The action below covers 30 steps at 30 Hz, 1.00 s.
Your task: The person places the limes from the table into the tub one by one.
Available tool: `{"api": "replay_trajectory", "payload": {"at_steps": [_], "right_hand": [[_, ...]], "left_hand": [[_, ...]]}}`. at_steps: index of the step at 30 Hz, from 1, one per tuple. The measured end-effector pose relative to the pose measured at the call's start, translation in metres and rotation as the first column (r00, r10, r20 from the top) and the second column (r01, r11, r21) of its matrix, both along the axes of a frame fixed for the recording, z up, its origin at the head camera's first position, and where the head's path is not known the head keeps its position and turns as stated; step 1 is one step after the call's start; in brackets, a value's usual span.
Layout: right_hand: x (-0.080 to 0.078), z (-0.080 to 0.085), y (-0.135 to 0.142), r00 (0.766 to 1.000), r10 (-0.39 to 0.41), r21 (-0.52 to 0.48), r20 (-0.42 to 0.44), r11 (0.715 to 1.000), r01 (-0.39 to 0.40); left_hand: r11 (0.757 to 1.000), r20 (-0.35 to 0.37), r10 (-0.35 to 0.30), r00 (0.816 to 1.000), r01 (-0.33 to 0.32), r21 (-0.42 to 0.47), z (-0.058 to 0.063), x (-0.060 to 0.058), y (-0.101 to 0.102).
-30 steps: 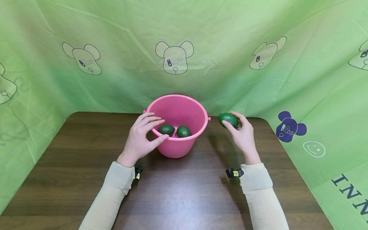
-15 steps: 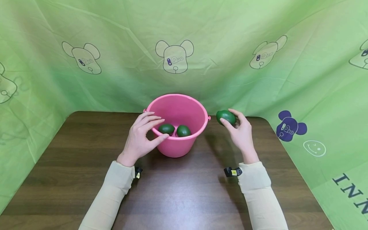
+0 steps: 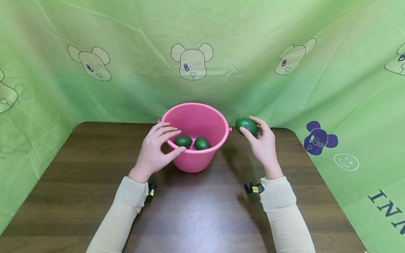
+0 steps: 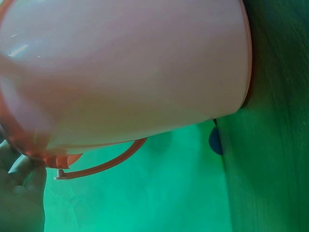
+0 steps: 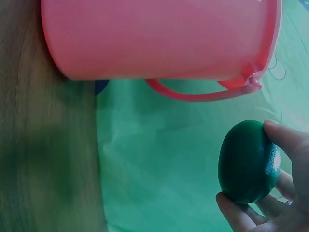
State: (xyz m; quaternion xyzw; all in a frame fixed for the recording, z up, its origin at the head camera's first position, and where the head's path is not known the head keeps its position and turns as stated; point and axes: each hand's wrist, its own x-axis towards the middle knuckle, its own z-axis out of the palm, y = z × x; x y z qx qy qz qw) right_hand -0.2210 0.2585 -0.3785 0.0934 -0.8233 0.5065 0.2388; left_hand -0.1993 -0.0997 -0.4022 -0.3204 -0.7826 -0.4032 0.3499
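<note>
A pink bucket (image 3: 194,161) stands upright near the back of the table, with two dark green limes (image 3: 183,141) in it. At its left rim is my left hand (image 3: 153,151), fingers spread and fairly straight over the edge, thumb on the near rim. In the left wrist view the bucket wall (image 4: 135,63) fills most of the picture and only part of the hand shows. Right of the bucket, my right hand (image 3: 265,142) pinches a third lime (image 3: 246,125) between thumb and fingers, above the table and apart from the rim. The right wrist view shows this lime (image 5: 248,162) upright in the fingertips.
A brown wood-grain table (image 3: 196,218) carries the bucket. Green printed cloth (image 3: 142,80) hangs close behind the table and along both sides. The bucket's pink handle (image 5: 193,96) hangs down at its far side.
My right hand has moved left and slightly up with the lime, closer to the bucket. The left hand, the bucket and the two limes inside stay put.
</note>
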Motion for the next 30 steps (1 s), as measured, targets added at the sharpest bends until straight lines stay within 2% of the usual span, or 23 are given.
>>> {"api": "replay_trajectory", "payload": {"at_steps": [8, 16, 25, 27, 30], "right_hand": [[0.006, 0.010, -0.011, 1.000, 0.002, -0.030, -0.005, 1.000, -0.002], [0.026, 0.034, -0.031, 1.000, 0.022, -0.062, -0.021, 0.998, -0.023], [0.011, 0.020, -0.025, 0.997, 0.033, -0.076, -0.071, 0.996, -0.038], [0.013, 0.024, -0.029, 0.996, 0.040, -0.077, -0.083, 0.996, -0.046], [0.025, 0.037, -0.040, 0.995, 0.044, -0.080, -0.094, 0.995, -0.051]], "left_hand": [[1.000, -0.012, -0.008, 1.000, 0.008, 0.005, 0.000, 0.000, 0.000], [1.000, -0.016, -0.007, 1.000, 0.007, 0.005, 0.000, 0.000, 0.000], [1.000, -0.025, -0.008, 1.000, 0.009, 0.010, -0.001, 0.000, 0.001], [1.000, -0.025, -0.010, 1.000, 0.010, 0.010, -0.001, 0.000, 0.001], [1.000, -0.025, -0.010, 1.000, 0.010, 0.009, -0.001, 0.000, 0.001]]}}
